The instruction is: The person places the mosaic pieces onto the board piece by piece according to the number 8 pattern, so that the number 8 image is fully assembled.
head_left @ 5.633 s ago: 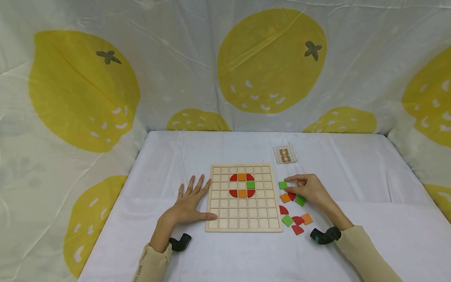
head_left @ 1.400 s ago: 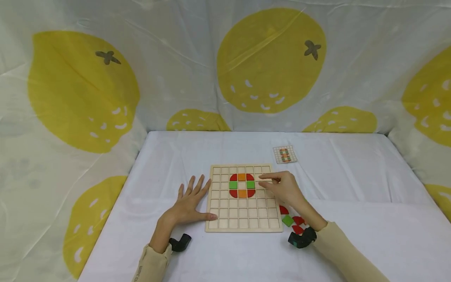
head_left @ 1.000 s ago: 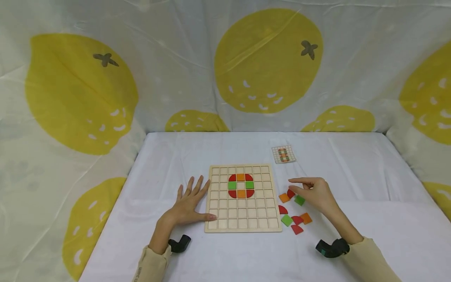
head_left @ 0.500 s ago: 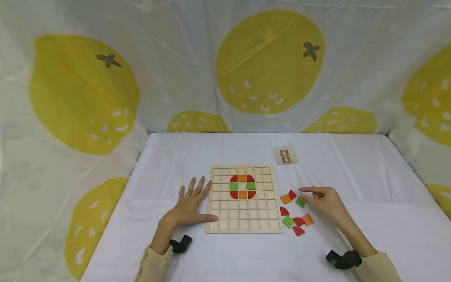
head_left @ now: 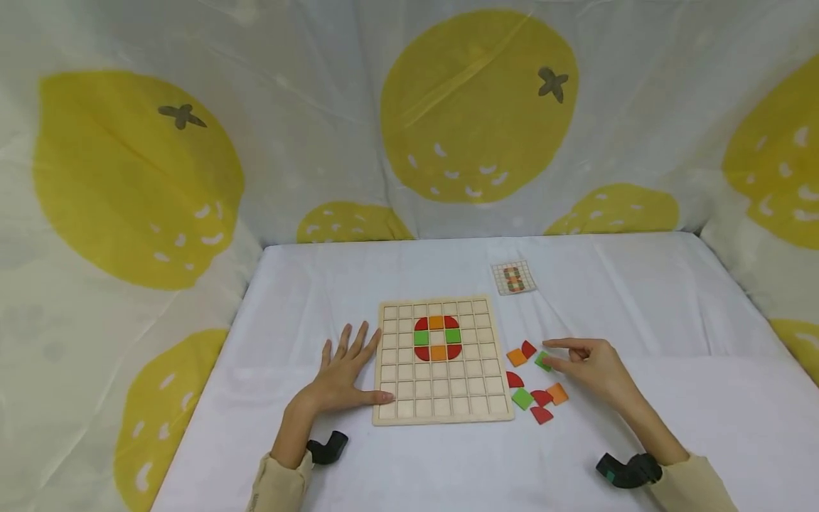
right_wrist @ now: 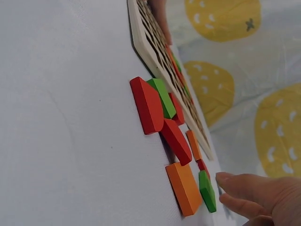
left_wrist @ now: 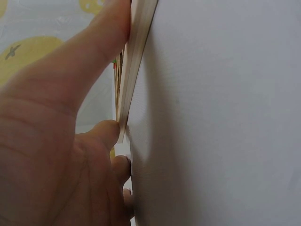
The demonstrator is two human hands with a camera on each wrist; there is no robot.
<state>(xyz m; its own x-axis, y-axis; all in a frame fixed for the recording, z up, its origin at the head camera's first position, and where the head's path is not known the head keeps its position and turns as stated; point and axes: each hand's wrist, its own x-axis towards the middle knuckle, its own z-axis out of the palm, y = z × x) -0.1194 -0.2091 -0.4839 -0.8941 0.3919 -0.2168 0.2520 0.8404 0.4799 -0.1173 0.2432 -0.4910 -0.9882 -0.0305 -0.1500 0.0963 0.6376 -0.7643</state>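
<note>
- Nearest lies the white-covered desk (head_left: 461, 466); the left hand (head_left: 339, 384), fingers spread, touches one gridded board (head_left: 442, 389).
- Beside it: eight loose tiles (head_left: 541, 397), four red, two green, two orange.
- Right hand (head_left: 595, 366): fingers parted just by a green tile (head_left: 542, 362).
- Farther, one card (head_left: 513, 277).
- Beyond, lemon-print cloth (head_left: 478, 107).

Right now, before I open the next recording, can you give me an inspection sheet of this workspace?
Surface: white cloth, lightly creased.
Job's things: wooden grid board, where four red quarter-circle tiles, two orange square tiles and two green square tiles ring a bare cell; eight loose tiles to its right; small pattern card beyond them.
Clutter: nothing seen.
Left hand: spread, thumb on the board, index fingertip at its left edge.
Right hand: thumb and index finger apart at a loose green tile; contact unclear.
Cables: nothing seen.
Surroundings: pale cloth printed with lemons.
</note>
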